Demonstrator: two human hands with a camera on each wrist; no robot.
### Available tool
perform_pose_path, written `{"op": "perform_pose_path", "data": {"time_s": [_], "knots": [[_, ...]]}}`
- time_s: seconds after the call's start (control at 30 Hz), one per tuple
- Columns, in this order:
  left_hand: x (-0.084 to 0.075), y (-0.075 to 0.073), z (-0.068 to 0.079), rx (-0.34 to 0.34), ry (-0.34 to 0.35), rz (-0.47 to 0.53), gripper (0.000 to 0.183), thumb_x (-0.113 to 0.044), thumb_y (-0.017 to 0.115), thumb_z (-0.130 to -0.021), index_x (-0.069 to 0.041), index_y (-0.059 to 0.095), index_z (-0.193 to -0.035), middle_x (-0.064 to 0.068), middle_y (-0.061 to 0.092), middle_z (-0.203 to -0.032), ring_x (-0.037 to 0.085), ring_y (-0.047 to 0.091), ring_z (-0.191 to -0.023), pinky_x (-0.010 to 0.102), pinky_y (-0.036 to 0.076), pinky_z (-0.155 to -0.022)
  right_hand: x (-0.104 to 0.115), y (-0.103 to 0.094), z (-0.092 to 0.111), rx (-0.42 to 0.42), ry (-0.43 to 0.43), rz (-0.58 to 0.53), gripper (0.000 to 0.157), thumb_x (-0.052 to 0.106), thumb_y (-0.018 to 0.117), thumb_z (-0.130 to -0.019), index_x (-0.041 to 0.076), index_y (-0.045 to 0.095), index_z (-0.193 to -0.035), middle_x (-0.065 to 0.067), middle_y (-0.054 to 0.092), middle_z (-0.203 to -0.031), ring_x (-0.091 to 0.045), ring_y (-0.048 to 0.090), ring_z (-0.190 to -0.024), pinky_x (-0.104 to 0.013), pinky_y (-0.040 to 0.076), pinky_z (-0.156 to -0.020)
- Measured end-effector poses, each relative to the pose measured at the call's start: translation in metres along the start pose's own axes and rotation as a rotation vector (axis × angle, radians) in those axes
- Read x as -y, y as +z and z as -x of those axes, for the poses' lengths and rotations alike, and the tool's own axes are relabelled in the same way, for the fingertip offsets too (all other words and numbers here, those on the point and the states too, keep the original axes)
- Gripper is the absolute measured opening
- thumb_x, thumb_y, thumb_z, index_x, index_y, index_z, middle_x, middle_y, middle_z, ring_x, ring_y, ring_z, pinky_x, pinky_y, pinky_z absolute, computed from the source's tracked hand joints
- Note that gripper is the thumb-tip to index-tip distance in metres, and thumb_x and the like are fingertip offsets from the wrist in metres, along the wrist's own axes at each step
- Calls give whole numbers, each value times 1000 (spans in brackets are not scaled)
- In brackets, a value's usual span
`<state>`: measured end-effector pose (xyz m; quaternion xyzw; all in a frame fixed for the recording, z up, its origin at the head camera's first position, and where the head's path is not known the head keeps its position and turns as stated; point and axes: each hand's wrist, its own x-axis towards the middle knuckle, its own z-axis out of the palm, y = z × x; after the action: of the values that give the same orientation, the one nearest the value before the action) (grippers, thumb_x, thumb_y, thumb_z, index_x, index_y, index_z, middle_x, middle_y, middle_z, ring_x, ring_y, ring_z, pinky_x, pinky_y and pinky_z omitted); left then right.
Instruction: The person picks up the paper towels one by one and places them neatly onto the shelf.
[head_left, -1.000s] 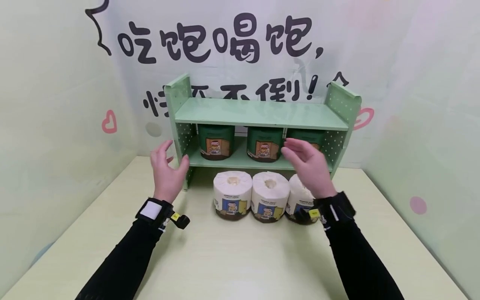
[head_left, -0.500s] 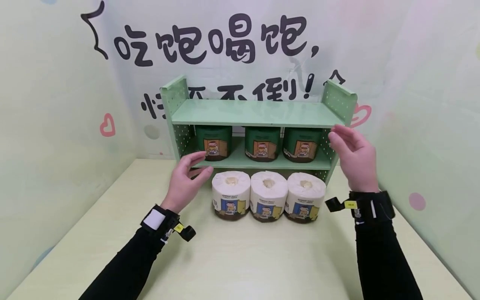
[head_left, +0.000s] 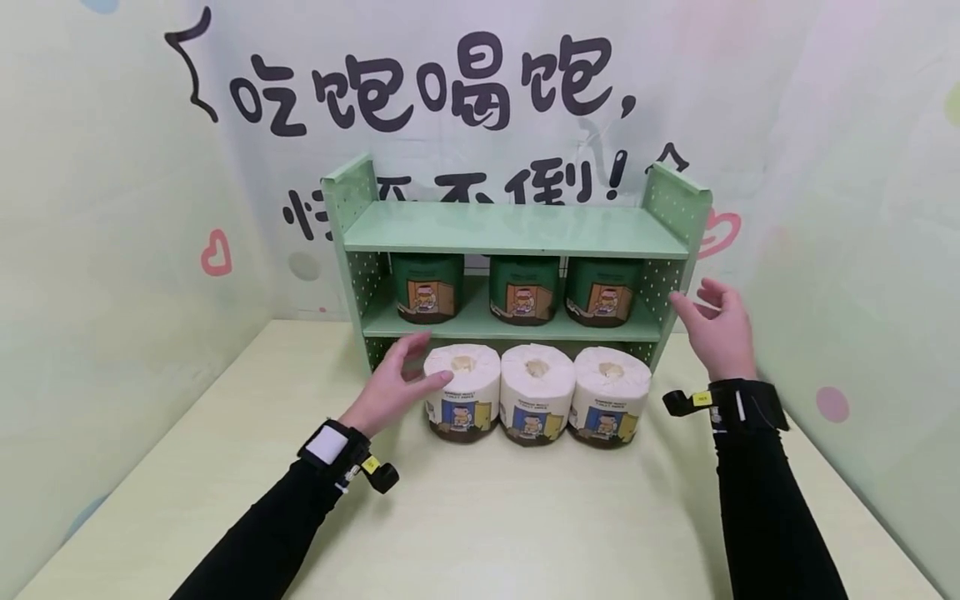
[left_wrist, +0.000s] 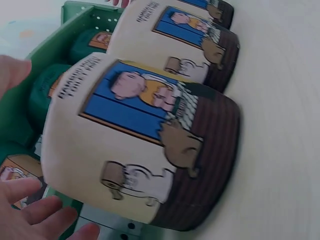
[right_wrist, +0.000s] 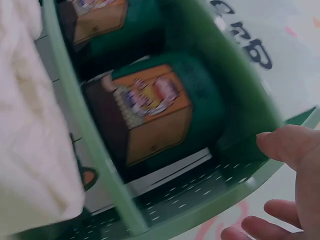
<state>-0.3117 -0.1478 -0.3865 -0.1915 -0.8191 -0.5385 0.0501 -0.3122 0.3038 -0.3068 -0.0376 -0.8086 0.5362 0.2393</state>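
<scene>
My left hand (head_left: 393, 390) is at the left white toilet roll (head_left: 459, 407), thumb and fingers spread near its top; contact is unclear. In the left wrist view, its fingers (left_wrist: 47, 212) are spread beside that roll. The middle toilet roll (head_left: 534, 410) and right toilet roll (head_left: 609, 408) stand in a row with it on the table. My right hand (head_left: 723, 337) hovers just right of the green shelf (head_left: 517, 229), fingers loosely bent around nothing. In the right wrist view, its thumb (right_wrist: 285, 142) appears close to the shelf's side panel.
Three green-wrapped rolls, left (head_left: 426, 292), middle (head_left: 523, 293) and right (head_left: 602, 293), stand on the shelf's lower board. The white rolls are in front of the shelf on the pale table (head_left: 510, 517). Printed walls (head_left: 840, 250) enclose the table at the back and sides.
My left hand has moved right and down to the left toilet roll. My right hand swung right, away from the right green roll, then lowered slightly. The rolls and shelf stay put.
</scene>
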Motion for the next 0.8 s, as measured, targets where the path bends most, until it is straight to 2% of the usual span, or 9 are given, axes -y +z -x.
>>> {"op": "perform_pose_path", "data": {"time_s": [0.17,0.27,0.4,0.57,0.63,0.8], "knots": [[10,8,1,47,-83,-20,103,-51,82,-79,-14,22,-154,14,31,-150,31,36,-130,52,36,-104,-25,8,-7,110,14,55,85,51,62,-95,4,24,-155,-21,37,-148,-34,39,-129,-56,36,-103],[14,11,1,84,-112,-28,113,-49,86,-74,-16,16,-156,15,30,-150,33,34,-132,56,34,-104,-37,11,-11,172,-22,115,79,48,60,-97,3,27,-154,-23,38,-146,-38,40,-127,-60,37,-100],[18,16,1,128,-110,-27,121,-42,90,-71,-15,9,-157,15,33,-149,30,33,-132,58,31,-105,-47,13,-13,231,-74,205,67,44,57,-101,0,38,-148,-26,42,-142,-42,42,-124,-62,39,-97],[20,19,1,142,-79,-14,122,-36,91,-71,-14,7,-157,14,36,-147,27,36,-130,57,31,-106,-53,15,-14,239,-94,270,52,40,51,-104,-4,56,-132,-28,56,-126,-41,55,-110,-60,45,-91],[21,19,1,143,-72,-2,121,-35,91,-71,-16,9,-157,12,37,-146,26,37,-129,56,33,-105,-54,15,-14,236,-89,269,50,39,50,-105,-5,59,-128,-28,60,-121,-40,58,-105,-59,46,-90],[25,17,0,148,-70,10,114,-38,90,-73,-20,15,-156,8,41,-143,24,40,-127,56,36,-103,-53,18,-12,219,-84,275,51,40,50,-105,-5,60,-127,-26,62,-117,-37,60,-103,-57,47,-90]]}}
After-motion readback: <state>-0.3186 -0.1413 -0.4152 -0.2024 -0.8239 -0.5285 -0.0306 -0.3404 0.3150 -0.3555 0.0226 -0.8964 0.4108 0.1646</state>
